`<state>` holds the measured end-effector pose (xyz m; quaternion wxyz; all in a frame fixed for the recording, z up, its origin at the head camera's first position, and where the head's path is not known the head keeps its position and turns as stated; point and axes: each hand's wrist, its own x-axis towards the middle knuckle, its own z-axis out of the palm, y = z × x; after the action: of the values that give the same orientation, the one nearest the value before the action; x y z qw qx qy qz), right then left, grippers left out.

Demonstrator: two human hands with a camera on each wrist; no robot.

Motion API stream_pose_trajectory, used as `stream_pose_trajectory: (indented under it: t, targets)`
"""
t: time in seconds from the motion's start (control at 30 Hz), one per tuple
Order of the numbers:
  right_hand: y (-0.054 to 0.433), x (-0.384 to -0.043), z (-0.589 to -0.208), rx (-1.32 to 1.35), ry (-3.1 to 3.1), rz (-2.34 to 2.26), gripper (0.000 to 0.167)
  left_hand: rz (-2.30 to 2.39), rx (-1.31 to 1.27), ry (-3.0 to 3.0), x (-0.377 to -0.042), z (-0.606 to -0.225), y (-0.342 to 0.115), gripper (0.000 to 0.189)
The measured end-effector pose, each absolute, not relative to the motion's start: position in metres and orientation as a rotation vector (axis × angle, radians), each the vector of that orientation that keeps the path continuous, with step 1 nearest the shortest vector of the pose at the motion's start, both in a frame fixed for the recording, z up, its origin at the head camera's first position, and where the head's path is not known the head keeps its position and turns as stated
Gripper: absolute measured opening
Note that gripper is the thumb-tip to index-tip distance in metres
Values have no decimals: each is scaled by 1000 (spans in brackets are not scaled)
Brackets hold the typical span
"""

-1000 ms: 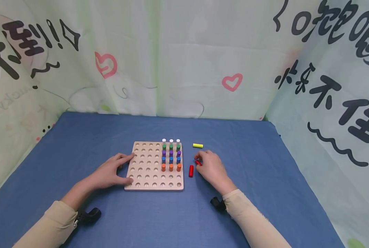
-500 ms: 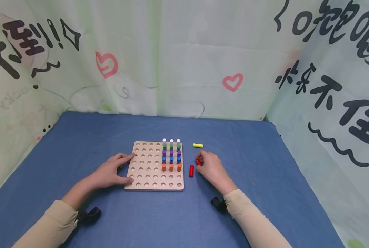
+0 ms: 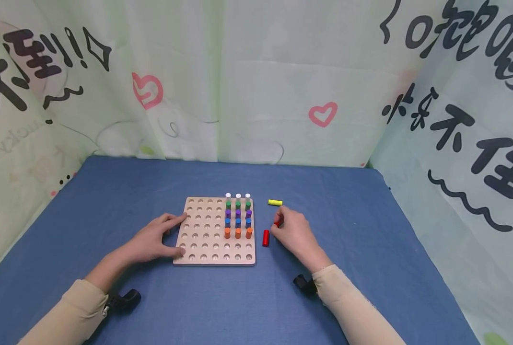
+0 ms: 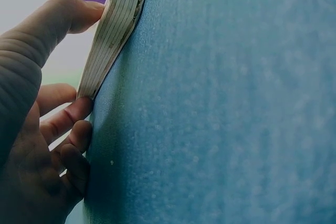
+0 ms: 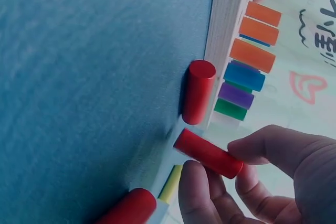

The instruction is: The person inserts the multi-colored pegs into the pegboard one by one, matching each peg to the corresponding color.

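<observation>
A pale wooden pegboard (image 3: 202, 261) with rows of round holes lies flat. Short white, green, purple, blue and orange pegs (image 3: 238, 233) stand upright in its right-hand columns. My left hand (image 3: 150, 239) rests at the board's left edge, thumb and index finger spread apart and touching it. Right of the board, my right hand (image 3: 295, 235) pinches a red peg (image 5: 207, 153) between thumb and fingers, tilted and held off the cloth. Another red peg (image 3: 266, 238) lies beside the board's right edge. A third red peg (image 5: 128, 208) shows in the right wrist view, hidden in the head view.
A yellow peg (image 3: 275, 202) lies on its side beyond the right hand. Blue cloth (image 3: 222, 306) covers the table. Pale printed curtains (image 3: 261, 86) stand behind it and at both sides. A dark wrist device (image 3: 124, 301) sits at the left cuff.
The right hand has shifted slightly, and its fingers now cover more of the red peg, which has turned in their grip. Left hand and board have stayed put.
</observation>
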<state>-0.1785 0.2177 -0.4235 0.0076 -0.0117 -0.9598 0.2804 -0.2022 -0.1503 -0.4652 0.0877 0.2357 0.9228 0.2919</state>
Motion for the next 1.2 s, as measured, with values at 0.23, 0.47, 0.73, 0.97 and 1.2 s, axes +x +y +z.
stream_pose_trajectory:
  t: [0.23, 0.47, 0.73, 0.97, 1.2]
  targets:
    - [217, -178, -420, -77, -2988, 886, 12, 867, 699, 2748, -203, -466, -150, 96]
    - [212, -173, -413, -72, -2951, 928, 14, 869, 702, 2752, -203, -465, -150, 95]
    - [204, -166, -408, -54, -2951, 1010, 16, 873, 698, 2752, -202, -466, -150, 95]
    - [198, -159, -407, 42, -2939, 1119, 15, 880, 708, 2754, -203, -466, -150, 95]
    - [189, -156, -412, 109, -2952, 1111, 15, 874, 708, 2752, -203, -467, -151, 95]
